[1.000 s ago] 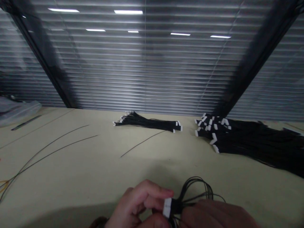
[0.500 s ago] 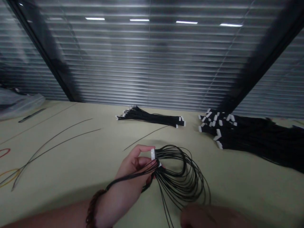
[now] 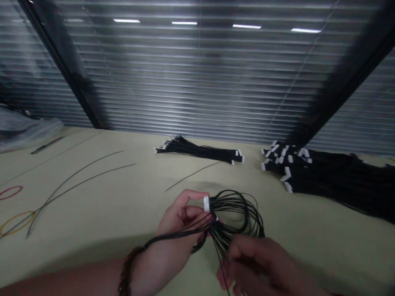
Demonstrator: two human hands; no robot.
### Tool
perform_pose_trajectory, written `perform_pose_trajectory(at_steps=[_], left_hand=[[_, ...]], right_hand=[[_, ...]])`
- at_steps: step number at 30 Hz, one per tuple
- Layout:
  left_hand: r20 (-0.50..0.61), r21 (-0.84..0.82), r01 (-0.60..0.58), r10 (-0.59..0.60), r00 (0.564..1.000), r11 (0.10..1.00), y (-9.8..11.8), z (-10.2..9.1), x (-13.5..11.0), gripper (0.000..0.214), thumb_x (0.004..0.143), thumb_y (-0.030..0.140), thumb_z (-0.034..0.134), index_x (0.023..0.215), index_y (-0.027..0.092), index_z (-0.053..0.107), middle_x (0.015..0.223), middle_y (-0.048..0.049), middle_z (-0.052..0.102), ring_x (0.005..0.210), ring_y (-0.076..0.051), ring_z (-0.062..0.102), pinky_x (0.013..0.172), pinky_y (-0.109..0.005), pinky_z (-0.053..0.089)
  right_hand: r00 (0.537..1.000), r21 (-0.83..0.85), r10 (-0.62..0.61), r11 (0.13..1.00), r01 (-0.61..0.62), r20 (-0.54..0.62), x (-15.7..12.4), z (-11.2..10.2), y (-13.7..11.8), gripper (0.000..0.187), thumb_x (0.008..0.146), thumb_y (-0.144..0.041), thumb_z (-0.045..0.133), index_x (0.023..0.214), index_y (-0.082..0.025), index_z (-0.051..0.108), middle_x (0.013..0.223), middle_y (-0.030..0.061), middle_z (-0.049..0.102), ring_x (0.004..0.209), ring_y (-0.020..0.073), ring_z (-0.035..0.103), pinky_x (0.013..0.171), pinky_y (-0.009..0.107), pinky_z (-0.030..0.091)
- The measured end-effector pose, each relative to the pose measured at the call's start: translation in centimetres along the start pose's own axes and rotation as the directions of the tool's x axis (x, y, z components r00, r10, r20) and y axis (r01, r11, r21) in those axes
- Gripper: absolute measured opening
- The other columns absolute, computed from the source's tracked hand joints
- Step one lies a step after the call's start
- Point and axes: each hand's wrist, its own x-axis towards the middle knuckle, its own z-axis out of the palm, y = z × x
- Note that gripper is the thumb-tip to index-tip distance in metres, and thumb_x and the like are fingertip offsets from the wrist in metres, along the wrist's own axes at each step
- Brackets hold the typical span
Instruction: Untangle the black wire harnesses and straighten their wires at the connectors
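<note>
My left hand (image 3: 182,218), wrist in a brown bead bracelet (image 3: 126,269), is closed on a black wire harness (image 3: 228,201). Its white connector (image 3: 206,203) is pinched between thumb and fingers, and a second white connector end shows partly below it. From there the black wires loop out to the right, and one bundle runs back over the left wrist. My right hand (image 3: 256,263) is at the lower right of the loops, fingers curled around loose black wires. Its fingertips are partly dark, so exactly how many wires it grips is hidden.
A bundle of black wires (image 3: 203,152) with white connectors lies near the blinds (image 3: 197,94). A larger pile of harnesses (image 3: 333,176) is at right. Loose wires (image 3: 83,168), a yellow loop (image 3: 18,213), a red loop (image 3: 10,188) and a plastic bag (image 3: 33,131) are at left.
My right hand has come up and left from the bottom edge to the hanging wires, and its fingers have closed on them. The left hand keeps its hold; the view has shifted slightly.
</note>
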Motion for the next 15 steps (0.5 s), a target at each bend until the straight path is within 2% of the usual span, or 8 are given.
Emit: perform_pose_trajectory(at_steps=[3,5,8,9,11,13,14,15], left_hand=[[-0.011,-0.003,-0.013,0.013,1.000,1.000,0.1,0.1,0.1,0.033,0.068,0.019,0.069,0.094,0.019,0.049,0.059,0.0036,0.062,0.041,-0.005,0.037,0.040,-0.018,0.022],[-0.010,-0.006,0.004,-0.005,1.000,1.000,0.1,0.0,0.1,0.029,0.070,0.020,0.067,0.093,0.019,0.050,0.060,0.0032,0.062,0.041,-0.005,0.037,0.041,-0.019,0.022],[-0.029,0.006,0.032,-0.032,0.999,0.999,0.2,-0.1,0.0,0.027,0.070,0.021,0.068,0.091,0.019,0.052,0.054,0.0048,0.058,0.043,-0.006,0.040,0.042,-0.018,0.024],[-0.037,0.008,0.035,-0.035,0.999,0.999,0.2,-0.2,-0.1,0.026,0.070,0.021,0.068,0.091,0.019,0.053,0.053,0.0053,0.057,0.043,-0.006,0.040,0.041,-0.018,0.024],[-0.041,0.000,0.028,-0.028,0.999,1.000,0.0,-0.4,0.0,0.024,0.070,0.021,0.068,0.089,0.019,0.054,0.053,0.0052,0.057,0.043,-0.006,0.040,0.041,-0.017,0.024],[-0.044,-0.010,0.023,-0.023,0.999,1.000,-0.2,-0.6,0.1,0.025,0.070,0.020,0.069,0.090,0.019,0.054,0.055,0.0042,0.059,0.044,-0.006,0.043,0.041,-0.017,0.026],[-0.052,-0.014,0.024,-0.024,0.998,1.000,-0.3,-0.6,0.2,0.027,0.068,0.020,0.069,0.091,0.019,0.054,0.056,0.0038,0.060,0.044,-0.006,0.044,0.041,-0.017,0.027],[-0.059,-0.019,0.029,-0.030,0.998,0.999,-0.4,-0.7,0.3,0.029,0.067,0.019,0.070,0.091,0.018,0.053,0.057,0.0035,0.061,0.044,-0.006,0.046,0.041,-0.017,0.028]], right_hand=[[0.994,0.265,-0.032,0.964,0.003,0.103,0.3,0.5,0.2,0.020,0.082,-0.021,0.040,0.076,-0.014,0.058,0.077,0.0055,0.065,0.069,0.0108,0.059,0.062,0.020,0.047],[0.993,0.265,-0.051,0.964,0.022,0.102,0.4,0.8,0.5,0.015,0.077,-0.015,0.043,0.075,-0.014,0.058,0.072,0.0032,0.064,0.065,0.0096,0.058,0.061,0.018,0.046],[1.000,0.142,-0.005,0.990,0.008,-0.024,0.0,0.1,0.6,0.017,0.067,-0.007,0.047,0.073,-0.016,0.059,0.065,-0.0030,0.058,0.060,0.0055,0.053,0.056,0.012,0.040],[1.000,0.152,0.025,0.988,-0.022,-0.019,-0.2,-0.6,0.5,0.017,0.066,-0.006,0.046,0.073,-0.017,0.059,0.063,-0.0041,0.055,0.057,0.0044,0.050,0.054,0.011,0.038],[0.995,0.301,0.042,0.951,-0.068,0.091,-0.7,-2.3,0.2,0.014,0.070,-0.009,0.044,0.070,-0.017,0.056,0.058,-0.0044,0.048,0.052,0.0035,0.044,0.049,0.010,0.035],[0.982,0.521,-0.074,0.853,-0.028,0.174,-1.1,-4.5,-0.1,0.014,0.077,-0.013,0.040,0.071,-0.018,0.052,0.057,-0.0042,0.043,0.047,0.0032,0.041,0.044,0.010,0.032],[0.974,0.573,-0.166,0.818,0.050,0.152,-1.3,-5.7,-0.1,0.015,0.081,-0.015,0.038,0.074,-0.020,0.051,0.058,-0.0041,0.043,0.047,0.0033,0.042,0.043,0.009,0.032],[0.965,0.554,-0.252,0.815,0.171,0.073,-1.5,-6.8,0.0,0.016,0.085,-0.017,0.037,0.078,-0.021,0.050,0.059,-0.0042,0.043,0.047,0.0034,0.043,0.041,0.009,0.032]])
